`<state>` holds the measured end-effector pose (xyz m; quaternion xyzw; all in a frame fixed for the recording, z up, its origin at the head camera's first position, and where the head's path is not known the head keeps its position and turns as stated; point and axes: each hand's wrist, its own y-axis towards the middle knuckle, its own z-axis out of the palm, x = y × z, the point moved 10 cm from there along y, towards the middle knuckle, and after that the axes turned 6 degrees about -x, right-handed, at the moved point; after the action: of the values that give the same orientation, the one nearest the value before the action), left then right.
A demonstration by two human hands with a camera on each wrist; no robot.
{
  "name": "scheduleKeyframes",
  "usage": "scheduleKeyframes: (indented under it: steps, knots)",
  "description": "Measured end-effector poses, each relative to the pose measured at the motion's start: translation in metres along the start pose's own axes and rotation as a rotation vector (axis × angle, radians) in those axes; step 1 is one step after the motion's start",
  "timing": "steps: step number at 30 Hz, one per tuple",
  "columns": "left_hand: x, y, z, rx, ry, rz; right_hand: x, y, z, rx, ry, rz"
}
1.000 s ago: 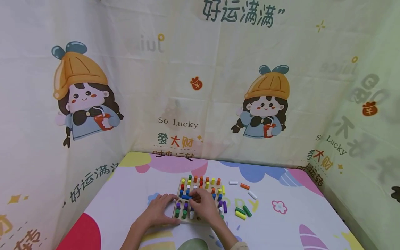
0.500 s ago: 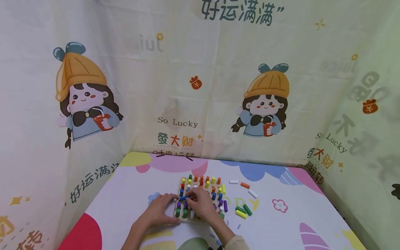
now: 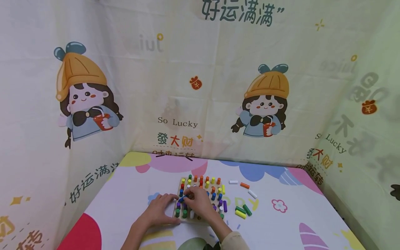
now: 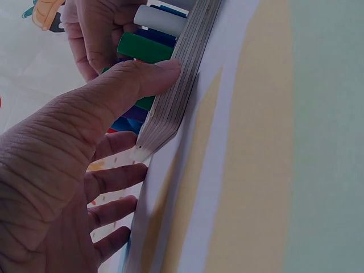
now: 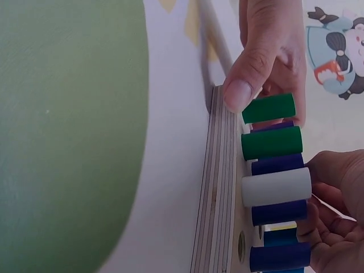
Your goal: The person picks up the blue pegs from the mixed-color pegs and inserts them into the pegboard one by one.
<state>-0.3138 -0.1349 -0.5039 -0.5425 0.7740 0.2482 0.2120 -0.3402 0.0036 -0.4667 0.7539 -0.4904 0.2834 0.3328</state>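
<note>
A wooden pegboard (image 3: 202, 222) bearing rows of coloured pegs lies on the table in the head view. My left hand (image 3: 158, 209) holds its near left corner, with the thumb (image 4: 160, 77) against the front edge and the index finger at the left side. My right hand (image 3: 200, 202) is over the board's middle and pinches a blue peg (image 3: 182, 199), tilted above the left part. Green pegs (image 5: 272, 142) and a white peg (image 5: 276, 187) stand along the near row in the right wrist view. My right hand hides several pegs and holes.
Loose pegs lie right of the board: white pegs (image 3: 233, 182), an orange peg (image 3: 244, 185), green pegs (image 3: 247, 209) and a yellow peg (image 3: 240, 215). A purple peg (image 3: 225, 206) lies by the board's right edge. Printed cloth (image 3: 215, 139) hangs behind the table.
My right hand has shifted slightly left with the blue peg, whose tilt has changed from nearly level to slanting. My left hand has stayed at the board's corner.
</note>
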Motion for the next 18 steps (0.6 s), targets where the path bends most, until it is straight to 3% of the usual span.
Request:
scheduleKeyframes:
  steps: [18]
  knots:
    - [-0.0007, -0.0008, -0.0005, -0.017, 0.003, 0.011, 0.0104, -0.0015, 0.0033, -0.039, 0.082, -0.019]
